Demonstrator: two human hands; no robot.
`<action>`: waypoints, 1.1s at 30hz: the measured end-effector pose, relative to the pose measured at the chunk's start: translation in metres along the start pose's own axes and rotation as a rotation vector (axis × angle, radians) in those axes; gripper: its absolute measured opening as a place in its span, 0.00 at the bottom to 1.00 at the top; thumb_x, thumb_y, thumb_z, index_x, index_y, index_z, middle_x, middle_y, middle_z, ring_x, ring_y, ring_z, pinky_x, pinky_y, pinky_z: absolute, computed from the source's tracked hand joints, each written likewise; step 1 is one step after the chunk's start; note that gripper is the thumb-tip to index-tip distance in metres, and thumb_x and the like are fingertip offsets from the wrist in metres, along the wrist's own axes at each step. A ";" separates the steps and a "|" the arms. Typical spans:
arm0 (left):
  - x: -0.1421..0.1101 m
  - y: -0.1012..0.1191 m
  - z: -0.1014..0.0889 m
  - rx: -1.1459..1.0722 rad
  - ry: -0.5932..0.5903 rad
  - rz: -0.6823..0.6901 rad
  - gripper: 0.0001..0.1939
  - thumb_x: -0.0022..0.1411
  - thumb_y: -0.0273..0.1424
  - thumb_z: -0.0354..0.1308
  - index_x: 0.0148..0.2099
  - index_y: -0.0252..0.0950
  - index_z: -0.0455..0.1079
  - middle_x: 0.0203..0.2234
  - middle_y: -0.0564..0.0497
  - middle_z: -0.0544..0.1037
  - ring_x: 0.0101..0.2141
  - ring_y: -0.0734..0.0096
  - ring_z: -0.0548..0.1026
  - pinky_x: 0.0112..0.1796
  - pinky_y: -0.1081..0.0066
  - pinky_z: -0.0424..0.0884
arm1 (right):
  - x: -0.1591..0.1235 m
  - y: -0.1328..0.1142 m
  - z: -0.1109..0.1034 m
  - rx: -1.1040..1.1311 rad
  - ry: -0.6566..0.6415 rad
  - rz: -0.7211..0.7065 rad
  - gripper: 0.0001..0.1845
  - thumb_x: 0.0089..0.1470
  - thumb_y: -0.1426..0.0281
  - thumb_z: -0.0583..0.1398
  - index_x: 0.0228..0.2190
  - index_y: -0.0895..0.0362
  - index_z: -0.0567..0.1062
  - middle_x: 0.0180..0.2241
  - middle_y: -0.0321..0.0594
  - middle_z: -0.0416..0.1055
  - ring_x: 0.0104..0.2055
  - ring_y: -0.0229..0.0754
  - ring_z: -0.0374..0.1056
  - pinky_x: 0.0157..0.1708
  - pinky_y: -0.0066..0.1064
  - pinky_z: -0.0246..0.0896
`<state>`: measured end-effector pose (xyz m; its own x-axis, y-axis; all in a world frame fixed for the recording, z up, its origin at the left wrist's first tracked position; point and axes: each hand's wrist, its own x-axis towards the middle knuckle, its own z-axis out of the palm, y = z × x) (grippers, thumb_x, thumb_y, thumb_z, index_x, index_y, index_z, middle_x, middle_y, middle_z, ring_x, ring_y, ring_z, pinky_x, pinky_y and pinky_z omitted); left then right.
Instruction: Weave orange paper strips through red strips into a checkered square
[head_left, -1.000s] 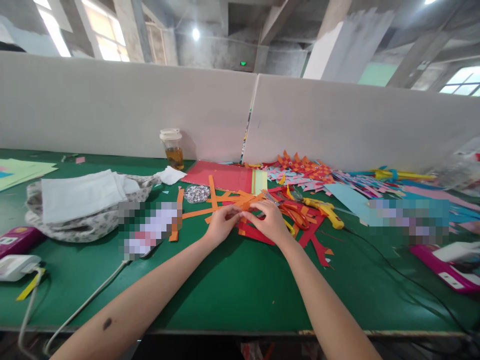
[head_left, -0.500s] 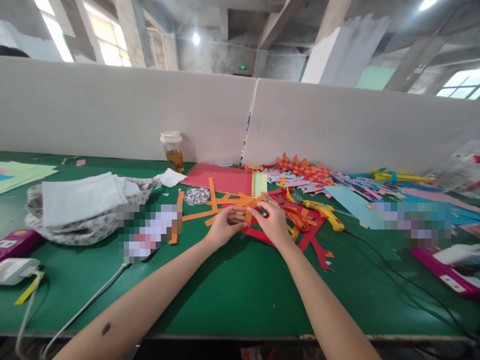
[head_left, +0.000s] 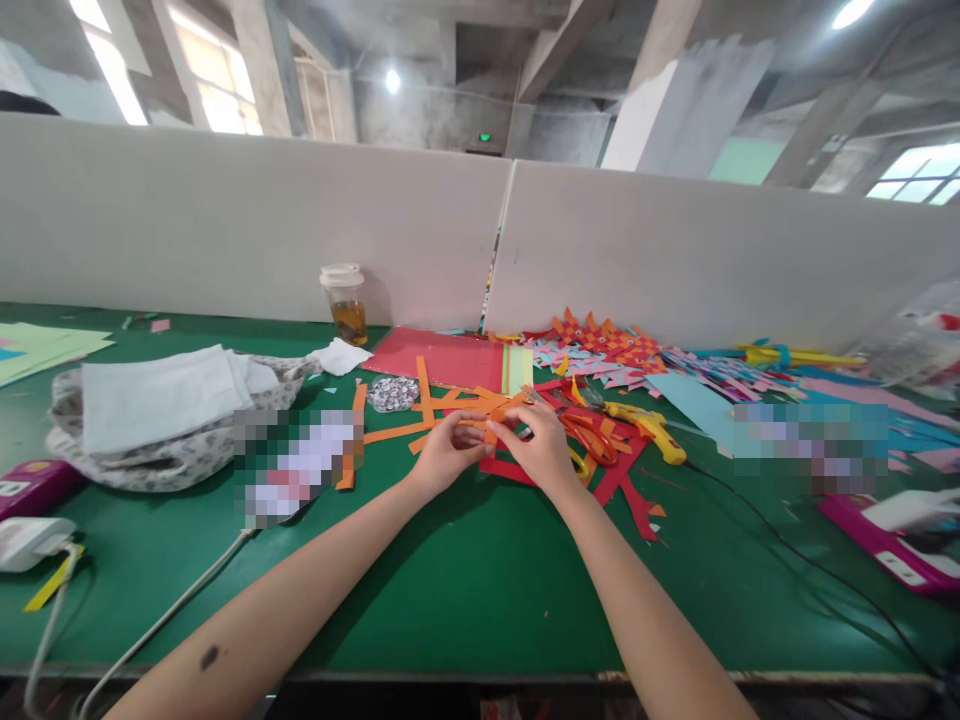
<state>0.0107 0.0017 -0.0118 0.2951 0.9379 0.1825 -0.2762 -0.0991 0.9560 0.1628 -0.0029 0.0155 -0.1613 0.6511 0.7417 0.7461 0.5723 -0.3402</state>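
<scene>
Head view: left of the yellow glue gun (head_left: 654, 430), the right hand (head_left: 541, 442) pinches an orange strip (head_left: 490, 436); the left hand (head_left: 452, 455) curls against it, though its grip cannot be told. Loose strips (head_left: 425, 390) farther left could snag it, and the right hand could bump the scissors (head_left: 601, 459) beside the glue gun.

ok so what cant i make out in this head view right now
- Head view: most of the orange strip, covered by the fingers of the left hand and right hand.
- Head view: the phone screen, masked by pixel blocks.
- Head view: the far end of the leftmost purple power strip, cut off by the left edge.
- Head view: the clear plastic bag's contents, blurred and cut by the right edge.
</scene>
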 end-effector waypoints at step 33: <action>-0.001 -0.002 -0.002 0.021 -0.012 0.015 0.25 0.42 0.27 0.66 0.44 0.35 0.63 0.33 0.49 0.72 0.32 0.74 0.74 0.38 0.68 0.71 | 0.001 0.008 -0.004 0.145 0.033 0.270 0.11 0.50 0.60 0.57 0.26 0.55 0.69 0.26 0.38 0.71 0.30 0.41 0.68 0.33 0.33 0.62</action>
<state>0.0095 0.0016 -0.0140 0.3023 0.9320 0.1998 -0.2618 -0.1204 0.9576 0.1707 0.0003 0.0162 0.0536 0.7742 0.6307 0.6584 0.4474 -0.6052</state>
